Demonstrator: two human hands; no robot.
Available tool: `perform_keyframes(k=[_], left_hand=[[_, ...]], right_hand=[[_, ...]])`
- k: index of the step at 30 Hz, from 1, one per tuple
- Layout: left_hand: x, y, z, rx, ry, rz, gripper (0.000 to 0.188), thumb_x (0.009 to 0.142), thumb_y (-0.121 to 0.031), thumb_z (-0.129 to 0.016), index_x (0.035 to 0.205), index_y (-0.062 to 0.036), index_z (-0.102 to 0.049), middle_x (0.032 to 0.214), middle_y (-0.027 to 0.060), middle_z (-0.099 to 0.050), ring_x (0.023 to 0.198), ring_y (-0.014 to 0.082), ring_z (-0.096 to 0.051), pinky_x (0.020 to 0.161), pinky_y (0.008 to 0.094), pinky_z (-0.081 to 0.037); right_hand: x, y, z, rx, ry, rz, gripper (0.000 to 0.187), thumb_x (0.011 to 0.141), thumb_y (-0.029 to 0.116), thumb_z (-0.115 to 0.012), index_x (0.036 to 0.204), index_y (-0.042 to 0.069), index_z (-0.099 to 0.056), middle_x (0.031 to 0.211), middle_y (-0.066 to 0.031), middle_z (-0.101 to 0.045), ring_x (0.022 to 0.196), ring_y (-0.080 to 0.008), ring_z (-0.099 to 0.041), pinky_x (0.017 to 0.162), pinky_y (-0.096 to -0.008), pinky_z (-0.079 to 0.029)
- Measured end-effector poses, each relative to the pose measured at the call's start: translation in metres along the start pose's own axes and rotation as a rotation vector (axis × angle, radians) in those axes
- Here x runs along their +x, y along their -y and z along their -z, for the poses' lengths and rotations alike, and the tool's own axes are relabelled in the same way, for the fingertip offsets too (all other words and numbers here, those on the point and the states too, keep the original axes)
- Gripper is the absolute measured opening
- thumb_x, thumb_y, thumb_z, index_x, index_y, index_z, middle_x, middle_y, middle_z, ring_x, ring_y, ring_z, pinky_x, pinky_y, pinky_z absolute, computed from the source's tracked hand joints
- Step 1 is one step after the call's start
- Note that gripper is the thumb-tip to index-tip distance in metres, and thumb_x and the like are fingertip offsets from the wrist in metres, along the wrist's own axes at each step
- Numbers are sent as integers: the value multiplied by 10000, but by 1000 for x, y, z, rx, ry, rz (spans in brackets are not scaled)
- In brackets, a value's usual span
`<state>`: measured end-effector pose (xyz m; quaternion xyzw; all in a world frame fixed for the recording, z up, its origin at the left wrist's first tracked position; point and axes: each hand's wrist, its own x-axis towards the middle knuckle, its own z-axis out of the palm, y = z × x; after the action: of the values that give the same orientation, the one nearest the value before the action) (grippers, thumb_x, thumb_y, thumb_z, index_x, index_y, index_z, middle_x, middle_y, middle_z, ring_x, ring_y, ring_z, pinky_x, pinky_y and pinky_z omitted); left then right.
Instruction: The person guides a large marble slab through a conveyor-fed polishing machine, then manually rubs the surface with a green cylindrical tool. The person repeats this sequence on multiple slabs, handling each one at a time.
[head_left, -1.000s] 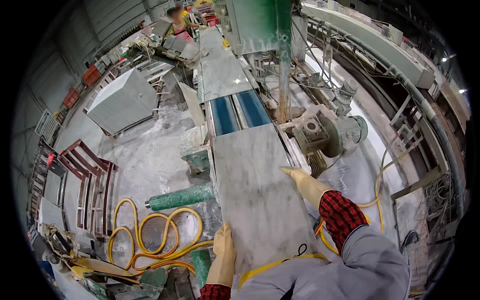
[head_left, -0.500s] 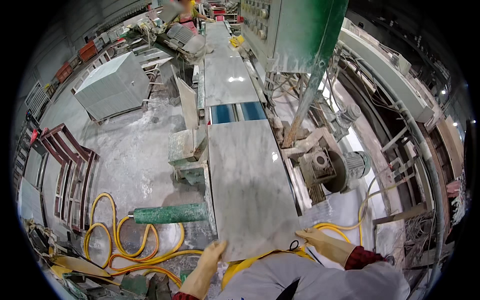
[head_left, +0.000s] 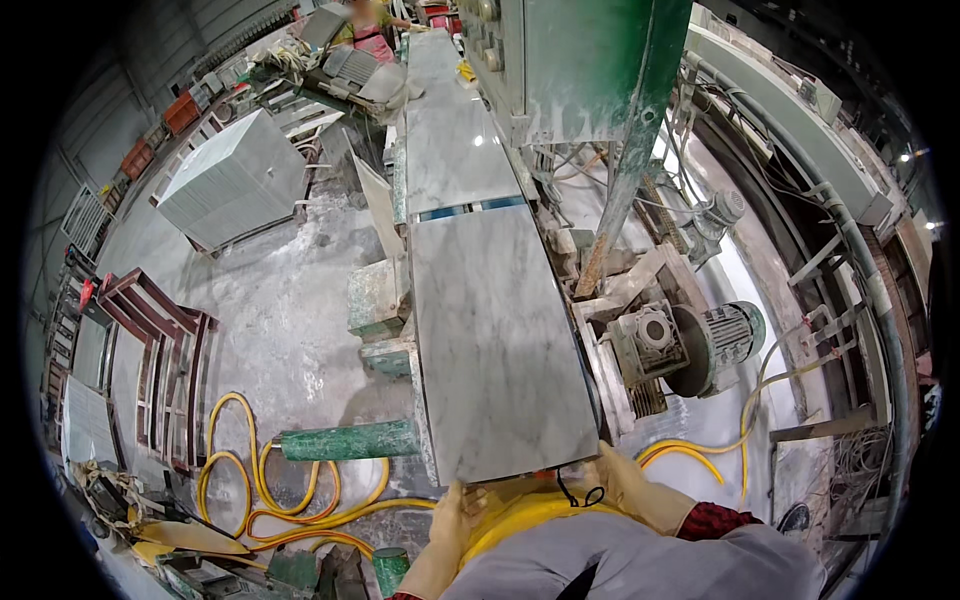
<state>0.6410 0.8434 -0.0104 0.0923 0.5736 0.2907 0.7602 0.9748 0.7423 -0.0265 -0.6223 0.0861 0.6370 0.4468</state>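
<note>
A: Hands? Clock centred on the slab, 12 = away from wearer.
B: Left hand [head_left: 448, 528], cream rubber glove, at 7, by the near-left corner of the grey-veined pale stone slab [head_left: 500, 350]. Right hand [head_left: 640, 490], same glove, red-black checked cuff [head_left: 715, 521], at 5, by the near-right corner. Fingertips partly hidden; can't tell pinching from just pushing.
A: Pose?
B: Forearms angled in from either side, left one steeper. Black cord loop [head_left: 594, 496] between them.
A: Slab?
B: Flat on the narrow conveyor line [head_left: 424, 440], long side 12–6.
A: In the way?
B: 12: second pale stone slab [head_left: 460, 150], same line, narrow gap, blue strips [head_left: 440, 214] showing. 8: green cylindrical roller [head_left: 350, 442] jutting out sideways. 3: grey finned motor [head_left: 735, 335] plus gearbox [head_left: 652, 335], near the line. 1: tall green metal cabinet [head_left: 600, 80].
A: Further out?
B: 8: looped yellow hose [head_left: 300, 522] on floor. 9: maroon slatted frames [head_left: 193, 390]. 10: block-shaped pale stack [head_left: 235, 185]. 12, far end: co-worker [head_left: 372, 42], pink apron.
</note>
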Motion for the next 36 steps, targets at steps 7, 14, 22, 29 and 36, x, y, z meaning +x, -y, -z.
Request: perform_keyframes(k=[7,14,22,29,36], left_hand=[[9,0,-18,188,-5,-85,384,1133,-322,-566,1214,53,-589,1062,206,-781,892,265,-751,781,418,-665],[50,12,-2,107,108,-158,313,1132,-251,-583,1136,62,-573,1059,221,-762,862,266,-760,728,336,-653],[48,-22,-32,128,107,-117,372,1122,-282,-612,1104,89,-595,1004,236,-755,802,255,-759,709,325,-654],[39,-35,-53,125,27,-166,345,1106,-253,-617,1098,92,-612,979,233,-769,752,251,-754,691,313,-655],[57,-40,-48,147,24,-109,307,1106,-222,-614,1070,81,-653,975,227,-772,727,251,-748,660,319,-656]], right_hand=[[21,-13,-15,-132,204,-3,748,1136,600,-446,1244,-98,-692,1118,-239,-796,798,-258,-740,745,-376,-625],[54,-11,-12,-193,218,106,773,1121,589,-461,1274,-138,-672,1139,-269,-776,756,-266,-737,733,-385,-629],[60,18,-31,-183,170,146,683,1103,514,-480,1185,-126,-707,1031,-259,-794,730,-302,-744,690,-408,-640],[56,31,-41,-203,114,208,640,1087,469,-495,1139,-125,-727,1000,-256,-800,709,-299,-750,709,-386,-650],[49,43,-52,-252,104,207,650,1135,501,-472,1111,-81,-759,969,-220,-806,713,-265,-755,696,-365,-650]])
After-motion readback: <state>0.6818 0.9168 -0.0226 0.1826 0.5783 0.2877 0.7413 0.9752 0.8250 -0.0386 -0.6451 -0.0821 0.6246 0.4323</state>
